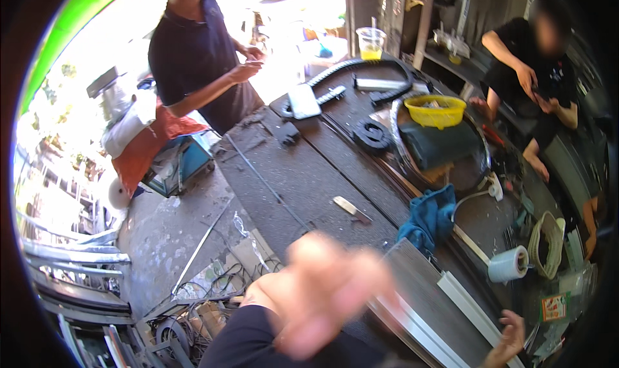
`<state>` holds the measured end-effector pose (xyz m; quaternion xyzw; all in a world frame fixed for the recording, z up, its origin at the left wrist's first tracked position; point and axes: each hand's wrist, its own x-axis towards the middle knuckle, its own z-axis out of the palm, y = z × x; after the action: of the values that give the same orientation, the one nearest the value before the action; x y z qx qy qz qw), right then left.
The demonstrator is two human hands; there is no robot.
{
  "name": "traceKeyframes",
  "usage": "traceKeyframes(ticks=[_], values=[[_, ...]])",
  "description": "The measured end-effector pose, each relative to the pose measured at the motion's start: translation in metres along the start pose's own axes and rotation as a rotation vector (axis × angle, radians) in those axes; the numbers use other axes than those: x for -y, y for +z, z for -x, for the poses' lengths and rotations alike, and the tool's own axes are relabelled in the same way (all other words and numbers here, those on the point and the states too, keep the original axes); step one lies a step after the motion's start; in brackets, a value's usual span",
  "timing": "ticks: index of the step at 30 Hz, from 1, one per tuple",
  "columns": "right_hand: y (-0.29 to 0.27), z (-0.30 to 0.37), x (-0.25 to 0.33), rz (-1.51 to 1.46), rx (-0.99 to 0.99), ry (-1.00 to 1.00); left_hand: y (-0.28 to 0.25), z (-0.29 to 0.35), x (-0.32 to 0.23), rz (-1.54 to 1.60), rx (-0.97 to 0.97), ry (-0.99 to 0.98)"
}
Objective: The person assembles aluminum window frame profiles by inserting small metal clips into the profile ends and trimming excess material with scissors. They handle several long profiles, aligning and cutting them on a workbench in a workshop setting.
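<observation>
My left hand (pixel 329 287) is raised over the near side of the dark worktable (pixel 296 194), its dark-sleeved arm below it. It is close and smeared by motion, so I cannot make out whether its fingers hold anything. At the lower right, my right hand (pixel 508 339) is beside the white metal profiles (pixel 474 310), its fingers loosely bent and apart, with nothing visible in them. Beyond my left hand lies a scraper-like tool (pixel 351 208) with a pale handle and dark blade. A blue cloth (pixel 429 220) is bunched near the profiles' far end.
A yellow plastic basket (pixel 436 113), a black coil (pixel 372 136), and a drink cup (pixel 371 44) stand farther back. A clear wrap roll (pixel 508 265) lies at right. One person (pixel 200 52) stands at the far left of the table; another (pixel 535 71) sits at right.
</observation>
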<state>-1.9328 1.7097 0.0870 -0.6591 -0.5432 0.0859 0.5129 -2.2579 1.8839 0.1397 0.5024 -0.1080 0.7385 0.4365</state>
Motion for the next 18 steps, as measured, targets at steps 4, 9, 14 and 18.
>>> traceKeyframes(ticks=[4,9,14,18], values=[[0.127,0.02,0.019,-0.136,0.041,0.039,0.034,-0.025,-0.07,0.489,0.237,0.117],[0.169,0.029,0.055,-0.095,0.405,-0.336,0.014,-0.012,-0.099,0.59,0.619,0.125],[0.155,0.03,0.059,-0.06,0.447,-0.177,0.058,0.013,-0.139,0.27,0.068,0.25],[0.159,0.043,0.045,-0.117,0.362,0.045,0.083,0.012,-0.165,1.775,-0.225,-0.068]])
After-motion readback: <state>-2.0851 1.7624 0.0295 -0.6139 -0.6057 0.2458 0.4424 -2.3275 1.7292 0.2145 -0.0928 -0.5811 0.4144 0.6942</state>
